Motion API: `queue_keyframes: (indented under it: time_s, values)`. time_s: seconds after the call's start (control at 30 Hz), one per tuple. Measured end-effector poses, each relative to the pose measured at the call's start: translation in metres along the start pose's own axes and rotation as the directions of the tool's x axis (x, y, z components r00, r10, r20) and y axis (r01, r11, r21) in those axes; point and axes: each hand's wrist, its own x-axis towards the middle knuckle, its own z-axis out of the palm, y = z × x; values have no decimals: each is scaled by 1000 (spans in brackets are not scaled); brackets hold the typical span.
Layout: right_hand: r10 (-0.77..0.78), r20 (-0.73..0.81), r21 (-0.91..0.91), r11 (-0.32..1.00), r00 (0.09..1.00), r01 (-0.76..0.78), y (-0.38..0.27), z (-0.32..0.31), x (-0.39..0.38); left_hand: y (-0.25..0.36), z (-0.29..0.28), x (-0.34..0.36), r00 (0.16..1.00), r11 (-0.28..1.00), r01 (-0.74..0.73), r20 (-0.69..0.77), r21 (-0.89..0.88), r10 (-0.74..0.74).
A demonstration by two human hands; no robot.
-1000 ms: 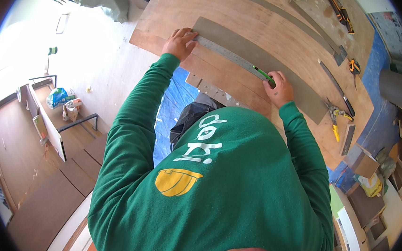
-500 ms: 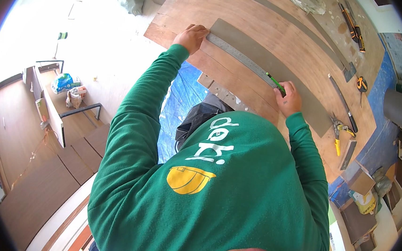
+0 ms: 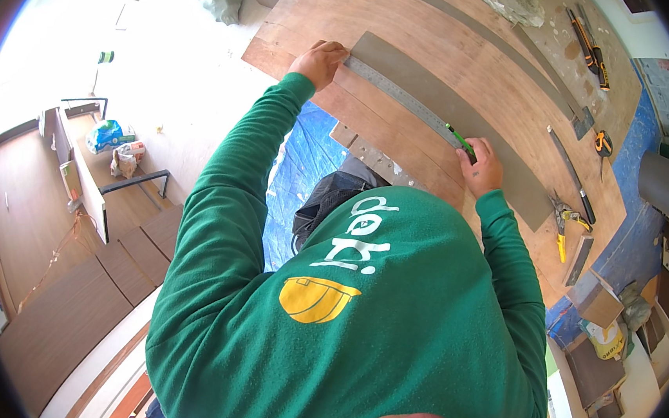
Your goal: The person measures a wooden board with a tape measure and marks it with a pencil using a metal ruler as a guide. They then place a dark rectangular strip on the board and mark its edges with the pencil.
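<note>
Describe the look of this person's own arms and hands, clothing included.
The left sleeve and right sleeve are long, plain green fabric, creased along the arms and ending in close-fitting cuffs of the same green at the wrists. The left hand and right hand are ungloved. A small dark mark shows on the right hand, too small to make out.

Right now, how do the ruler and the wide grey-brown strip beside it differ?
Colour: the ruler is silvery grey, while the strip is a duller grey-brown. Width: the ruler is clearly narrower than the strip. Extent in view: the strip runs on past the right hand, while no ruler shows beyond that hand. Both are long and lie on the wooden board.
</note>
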Motion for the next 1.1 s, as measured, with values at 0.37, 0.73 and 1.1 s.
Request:
queue_keyframes:
  time_s: [0.37, 0.73, 1.1]
  values:
    - [-7, -10, -9, 1000, 1000, 7, -1, 1, 0, -7, 7, -1, 999, 999, 37, 1, 16, -37]
    - [-6, -13, -17, 1000, 1000, 6, -3, 1, 1, -8, 7, 0, 999, 999, 42, 1, 30, -42]
    - [-18, 4, -18, 1000, 1000, 18, -1, 0, 2, -7, 8, -1, 996, 998, -9, -89, -55, 4]
